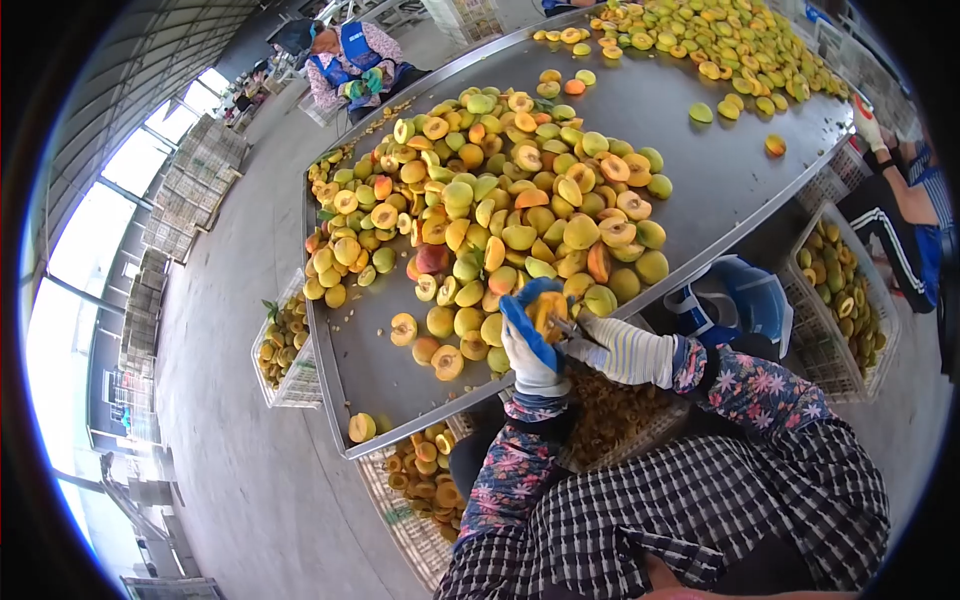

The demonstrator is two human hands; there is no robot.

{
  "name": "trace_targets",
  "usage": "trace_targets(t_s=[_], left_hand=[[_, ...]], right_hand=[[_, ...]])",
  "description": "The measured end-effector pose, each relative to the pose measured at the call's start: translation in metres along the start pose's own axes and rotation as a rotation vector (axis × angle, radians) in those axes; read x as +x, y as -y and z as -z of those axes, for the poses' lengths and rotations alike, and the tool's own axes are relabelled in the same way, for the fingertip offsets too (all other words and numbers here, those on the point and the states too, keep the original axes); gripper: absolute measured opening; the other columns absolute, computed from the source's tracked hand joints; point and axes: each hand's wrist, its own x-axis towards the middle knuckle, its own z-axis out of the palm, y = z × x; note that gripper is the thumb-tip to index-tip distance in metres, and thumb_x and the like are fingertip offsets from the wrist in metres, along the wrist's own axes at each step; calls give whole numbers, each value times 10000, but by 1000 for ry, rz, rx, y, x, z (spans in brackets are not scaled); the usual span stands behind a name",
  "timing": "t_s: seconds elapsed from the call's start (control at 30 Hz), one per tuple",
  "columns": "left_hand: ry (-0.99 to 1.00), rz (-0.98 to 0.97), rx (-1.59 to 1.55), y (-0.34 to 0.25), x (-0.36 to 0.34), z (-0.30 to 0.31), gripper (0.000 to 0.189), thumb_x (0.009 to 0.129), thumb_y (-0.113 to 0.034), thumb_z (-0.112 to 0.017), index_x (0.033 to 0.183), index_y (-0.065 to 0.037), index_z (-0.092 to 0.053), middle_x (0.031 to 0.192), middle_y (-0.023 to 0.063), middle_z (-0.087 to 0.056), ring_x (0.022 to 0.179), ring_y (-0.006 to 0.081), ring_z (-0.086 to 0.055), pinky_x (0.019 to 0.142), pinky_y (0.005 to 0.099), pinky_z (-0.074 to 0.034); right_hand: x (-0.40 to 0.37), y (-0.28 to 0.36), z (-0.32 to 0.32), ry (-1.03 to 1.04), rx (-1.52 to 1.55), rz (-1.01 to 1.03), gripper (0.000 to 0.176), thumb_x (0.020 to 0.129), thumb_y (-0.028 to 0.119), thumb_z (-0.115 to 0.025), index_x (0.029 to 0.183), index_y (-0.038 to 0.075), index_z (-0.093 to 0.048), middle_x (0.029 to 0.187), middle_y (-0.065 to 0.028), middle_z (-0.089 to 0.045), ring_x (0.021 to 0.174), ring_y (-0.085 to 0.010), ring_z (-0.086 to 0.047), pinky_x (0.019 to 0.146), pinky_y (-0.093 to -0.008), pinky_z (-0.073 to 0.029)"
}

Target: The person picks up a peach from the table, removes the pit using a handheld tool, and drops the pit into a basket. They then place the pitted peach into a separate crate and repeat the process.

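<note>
My left hand [535, 345], in a white glove with blue palm coating, is closed round a yellow peach half [546, 312] above the table's near edge. My right hand [625, 350], in a striped white glove, is closed on a small metal tool [567, 328]. The tool's tip meets the cut face of the peach; its exact kind is hidden by the fingers. Just beyond my hands lies a large heap of whole and halved peaches [520, 237] on the metal table [375, 355]. A crate of brown peach pits or scraps [610, 415] sits under my hands.
Below the table edge stands a crate of peach halves [425, 470]; another crate [290, 340] is at the left. On the right are a blue bucket [755, 300] and a fruit crate [840, 300]. A second heap [720, 45] lies farther back. Co-workers sit at the far left [350, 60] and right [905, 200].
</note>
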Motion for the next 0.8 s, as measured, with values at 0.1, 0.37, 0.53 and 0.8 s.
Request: trace_targets(t_s=[0.1, 0.37, 0.53, 0.8], left_hand=[[99, 440, -360, -20, 6, 17, 625, 1059, -478, -304, 1187, 81, -553, 1078, 180, -664, 955, 244, -679, 869, 354, -549], [-10, 494, -624, 8, 4, 9, 711, 1023, -584, -312, 1188, 55, -579, 994, 139, -698, 948, 260, -682, 898, 355, -545], [174, 144, -117, 12, 4, 21, 571, 1069, -428, -307, 1267, 60, -527, 1013, 152, -711, 955, 218, -689, 868, 334, -553], [66, 601, -505, 9, 8, 18, 443, 1046, -326, -470, 1018, 57, -689, 944, 88, -727, 783, 114, -674, 649, 217, -524]], right_hand=[[-2, -5, 5, 83, -179, 1, 259, 988, 163, -560, 1197, 20, -506, 1008, -152, -655, 944, -293, -631, 845, -361, -478], [0, -12, -2, -101, -248, 97, 233, 989, 213, -554, 1091, 4, -547, 828, -179, -636, 770, -394, -625, 675, -401, -487], [-3, -1, 1, -5, -131, 66, 242, 998, 186, -539, 1148, -4, -530, 933, -182, -618, 853, -375, -591, 782, -385, -484], [-6, 21, -13, 94, 488, -562, 323, 1008, 282, -550, 1236, 59, -501, 756, -30, -571, 633, -180, -574, 589, -296, -456]])
